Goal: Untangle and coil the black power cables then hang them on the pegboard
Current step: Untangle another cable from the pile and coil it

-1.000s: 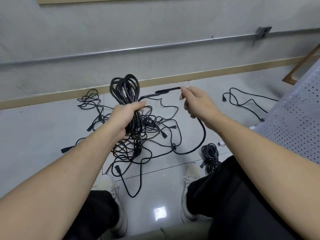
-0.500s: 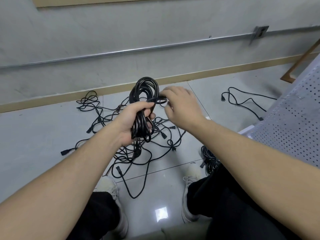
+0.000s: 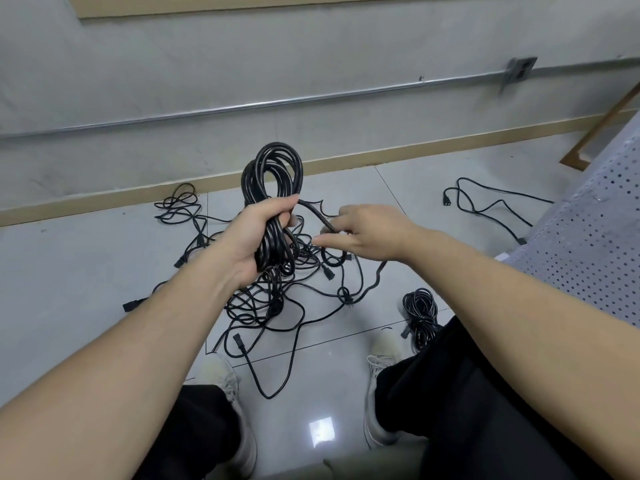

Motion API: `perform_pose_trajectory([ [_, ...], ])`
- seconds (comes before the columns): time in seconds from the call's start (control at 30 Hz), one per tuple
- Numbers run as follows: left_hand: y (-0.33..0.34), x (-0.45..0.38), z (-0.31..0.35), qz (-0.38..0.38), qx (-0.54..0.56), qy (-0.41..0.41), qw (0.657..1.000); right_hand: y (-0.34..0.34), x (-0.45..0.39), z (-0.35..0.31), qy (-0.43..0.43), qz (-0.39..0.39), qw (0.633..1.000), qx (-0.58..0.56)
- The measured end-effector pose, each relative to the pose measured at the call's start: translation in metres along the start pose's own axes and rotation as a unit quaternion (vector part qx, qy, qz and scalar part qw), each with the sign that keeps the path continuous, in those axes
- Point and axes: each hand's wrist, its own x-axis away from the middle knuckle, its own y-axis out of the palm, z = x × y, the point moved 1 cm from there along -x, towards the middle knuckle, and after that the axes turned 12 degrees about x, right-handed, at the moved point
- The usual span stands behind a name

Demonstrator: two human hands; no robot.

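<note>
Black power cables (image 3: 277, 296) sprawl in a tangle on the tiled floor (image 3: 86, 271) in front of the person's shoes. Above the tangle the left hand (image 3: 258, 237) holds a coiled bundle (image 3: 275, 188) upright, its grip wrapped tightly round the middle of the loops. The right hand (image 3: 372, 230) pinches the free strand (image 3: 317, 216) that runs from the bundle, thumb stretched out below it. A finished coil (image 3: 420, 306) lies by the right shoe, a loose cable (image 3: 485, 206) lies near the perforated pegboard (image 3: 588, 244).
</note>
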Motion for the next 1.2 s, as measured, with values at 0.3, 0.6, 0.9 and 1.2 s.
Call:
perform_pose_trajectory([
  [0.3, -0.010, -0.006, 0.006, 0.090, 0.077, 0.045, 0.992, 0.012, 0.006, -0.011, 0.043, -0.003, 0.934, -0.355],
  [0.6, -0.004, -0.003, -0.004, 0.028, -0.118, -0.016, 0.992, -0.012, 0.005, 0.003, 0.135, 0.175, 0.774, -0.594],
  [0.9, 0.018, 0.009, -0.029, -0.133, -0.204, -0.055, 0.968, -0.007, 0.006, 0.008, 0.213, 0.125, 0.798, -0.550],
  [1.2, 0.013, 0.015, -0.022, -0.145, -0.169, -0.062, 0.973, -0.009, -0.002, 0.007, 0.129, 0.199, 0.928, -0.287],
])
